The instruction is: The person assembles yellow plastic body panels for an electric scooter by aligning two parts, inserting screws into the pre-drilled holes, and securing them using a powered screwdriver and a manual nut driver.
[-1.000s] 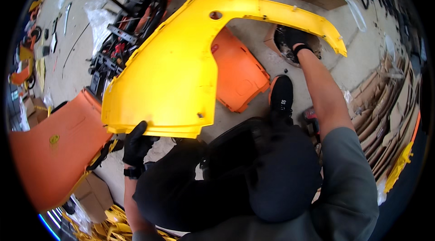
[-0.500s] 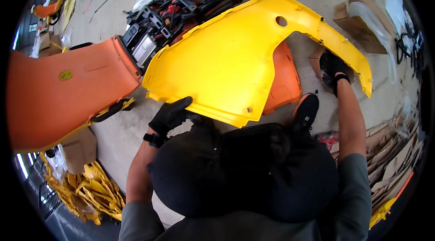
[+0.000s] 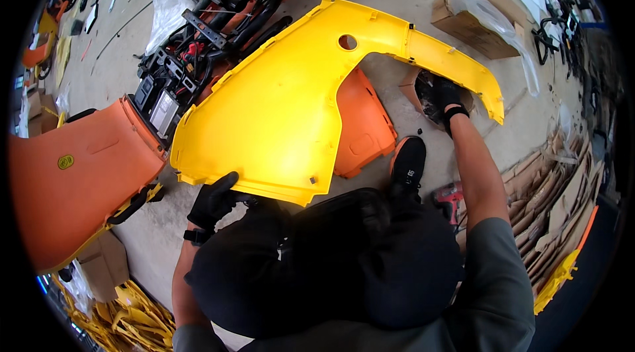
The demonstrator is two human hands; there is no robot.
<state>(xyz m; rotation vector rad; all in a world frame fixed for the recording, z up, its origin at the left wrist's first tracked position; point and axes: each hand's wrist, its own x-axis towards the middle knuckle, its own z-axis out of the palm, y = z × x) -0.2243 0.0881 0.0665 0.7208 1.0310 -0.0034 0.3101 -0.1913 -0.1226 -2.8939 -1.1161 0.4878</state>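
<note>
A large curved yellow plastic panel (image 3: 271, 114) with a round hole and a long narrow arm lies tilted across my lap. My left hand (image 3: 213, 201), in a black glove, grips its near left edge, thumb on top and the other fingers mostly beneath. Beyond the panel's arm, my gloved right hand (image 3: 444, 94) reaches into a small cardboard box (image 3: 411, 89) lined with dark plastic. Its fingers are hidden inside. An orange panel (image 3: 362, 128) lies on the floor, partly covered by the yellow one.
Left stands an orange vehicle seat or body part (image 3: 79, 180), beside a bare black frame with wiring (image 3: 175, 77). A red power tool (image 3: 450, 198) lies by my right leg, near stacked flat cardboard (image 3: 542, 210). An open carton (image 3: 479, 28) with plastic wrap sits far right.
The whole view has shifted, so things sit further left in the picture. My left hand keeps its grip on the yellow panel, and my right hand stays in the small box.
</note>
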